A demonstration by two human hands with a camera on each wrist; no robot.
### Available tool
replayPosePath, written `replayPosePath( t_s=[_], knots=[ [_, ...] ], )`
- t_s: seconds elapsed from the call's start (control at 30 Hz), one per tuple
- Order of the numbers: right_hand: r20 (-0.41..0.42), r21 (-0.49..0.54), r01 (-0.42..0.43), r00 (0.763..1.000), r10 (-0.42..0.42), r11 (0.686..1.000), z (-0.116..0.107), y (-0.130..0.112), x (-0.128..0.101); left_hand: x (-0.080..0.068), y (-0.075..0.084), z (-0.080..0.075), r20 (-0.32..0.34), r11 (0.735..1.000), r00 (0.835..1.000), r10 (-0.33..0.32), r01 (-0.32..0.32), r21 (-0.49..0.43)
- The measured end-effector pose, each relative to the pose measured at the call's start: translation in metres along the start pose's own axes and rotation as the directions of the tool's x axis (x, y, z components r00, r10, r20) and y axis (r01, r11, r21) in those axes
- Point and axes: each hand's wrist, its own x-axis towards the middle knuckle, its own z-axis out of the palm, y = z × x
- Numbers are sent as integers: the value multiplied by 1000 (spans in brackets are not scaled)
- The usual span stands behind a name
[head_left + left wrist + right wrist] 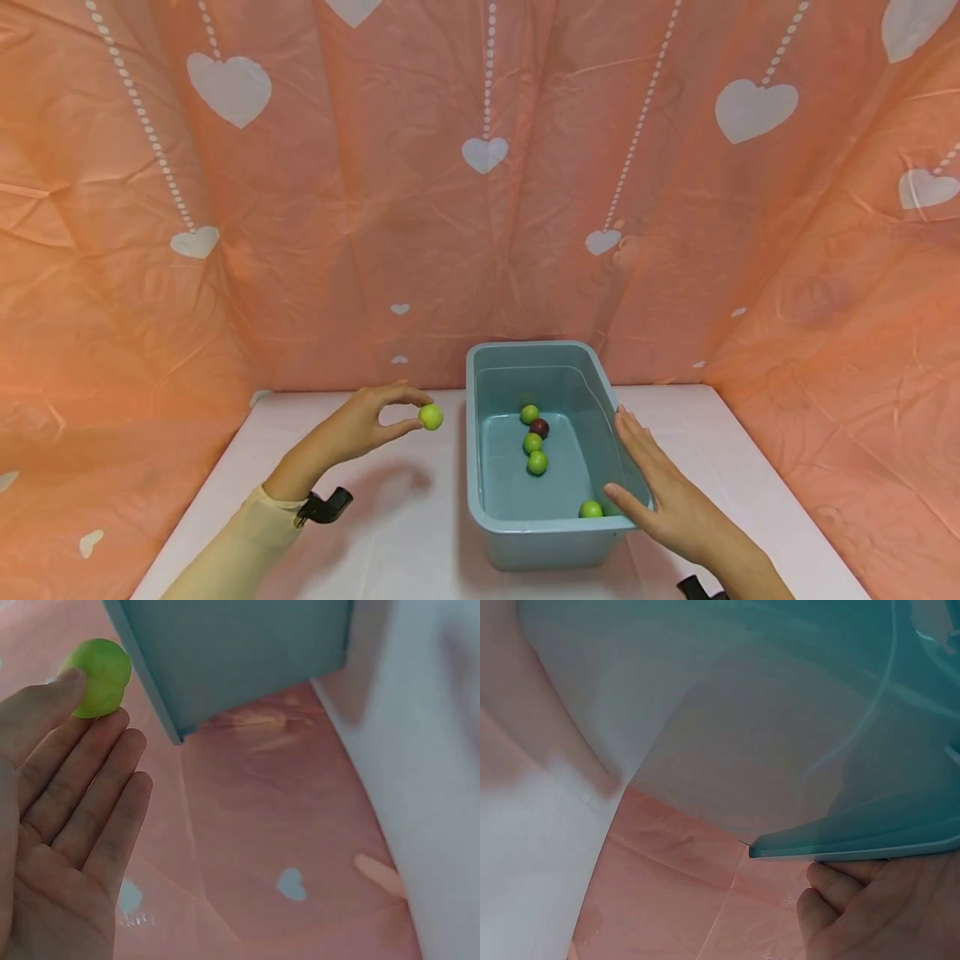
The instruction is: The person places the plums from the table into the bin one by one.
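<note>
My left hand (367,425) pinches a small round green fruit (431,417) between thumb and fingertips, above the table and left of a blue-grey plastic bin (474,433). In the left wrist view the same green fruit (105,679) shows a faint crease, and the other fingers (112,825) are extended. Straight fingers of my right hand (667,492) lie along the bin's right rim, with the thumb over the near right corner. Inside the bin are several green fruits (537,462) and one dark red fruit (539,428); one green fruit (591,508) sits in the near right corner.
The bin stands on a white table (375,525). Behind and on both sides hangs a pink-orange curtain (405,208) with white hearts. Black wrist mounts (326,506) are strapped to both wrists.
</note>
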Motion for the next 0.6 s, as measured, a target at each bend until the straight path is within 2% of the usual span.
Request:
replayPosePath(
  t_s=[0.33,0.47,0.6],
  knots=[
    [5,-6,-10,1000,10,1000,-1,-2,1,28,17,-3,-15,998,998,54,-54,8],
    [6,-11,-25,1000,25,1000,0,-1,0,40,22,1,6,996,996,93,-93,-11],
    [9,-12,-31,999,31,999,1,0,0,50,27,9,40,994,994,105,-104,-30]
  ],
)
